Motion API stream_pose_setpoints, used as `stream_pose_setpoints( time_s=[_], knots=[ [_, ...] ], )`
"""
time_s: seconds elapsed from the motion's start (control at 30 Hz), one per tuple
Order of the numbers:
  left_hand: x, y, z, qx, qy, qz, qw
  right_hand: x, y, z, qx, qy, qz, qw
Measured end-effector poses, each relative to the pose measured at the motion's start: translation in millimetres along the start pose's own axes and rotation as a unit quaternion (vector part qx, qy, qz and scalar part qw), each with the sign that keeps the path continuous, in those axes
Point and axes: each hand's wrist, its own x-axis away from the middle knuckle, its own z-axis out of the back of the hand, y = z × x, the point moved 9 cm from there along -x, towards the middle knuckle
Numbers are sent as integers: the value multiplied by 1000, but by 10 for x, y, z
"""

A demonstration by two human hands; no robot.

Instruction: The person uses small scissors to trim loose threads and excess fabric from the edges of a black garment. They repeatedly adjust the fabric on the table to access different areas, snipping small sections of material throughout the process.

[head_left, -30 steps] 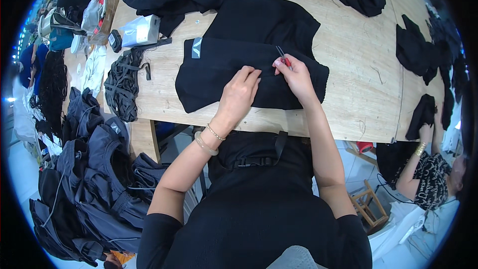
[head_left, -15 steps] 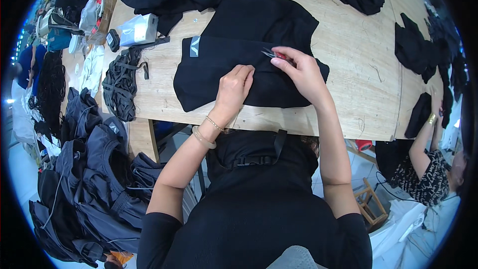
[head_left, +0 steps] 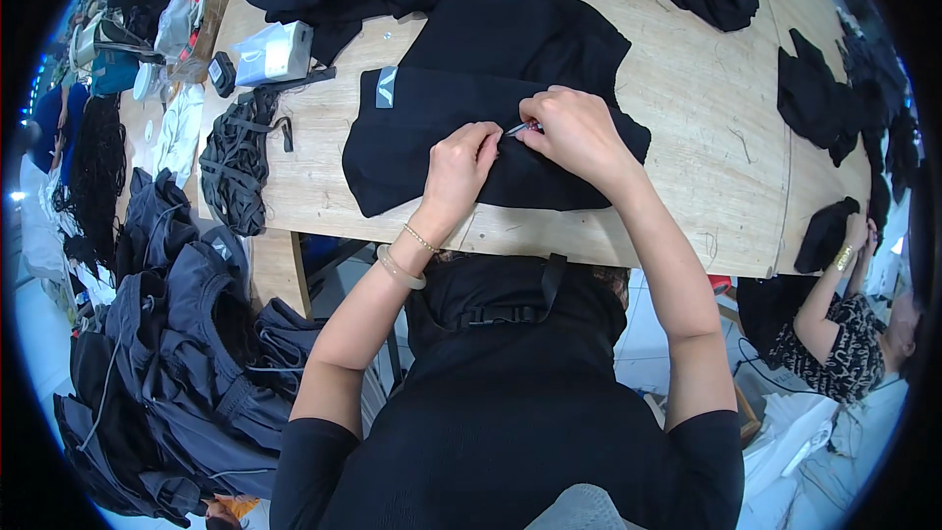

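One bare, bunched left hand (head_left: pixel 456 169) touches a folded black fabric garment (head_left: pixel 417 152) lying on the pale wooden surface (head_left: pixel 687 137); whether it grips cloth, I cannot tell. The bare right hand (head_left: pixel 571 130) is clamped on small silver-bladed snips (head_left: pixel 518 129) pointing leftward.

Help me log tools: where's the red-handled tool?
Head view, centre: the tool is in the right hand, tip beside the left hand, over the black garment.
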Motion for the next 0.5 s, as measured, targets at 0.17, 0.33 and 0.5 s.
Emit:
stream_pose_setpoints(
  time_s=[0.17,0.33,0.5],
  knots=[
    [-13,17,5,-4,-7,-3,1000,-46,-23,-7,0,-17,12,1000],
    [-23,31,17,-7,-3,-3,1000,-53,-20,7,1,-27,7,1000],
    [-31,46,20,-9,-4,-7,1000,-69,-55,-23,7,-24,26,999]
  ],
)
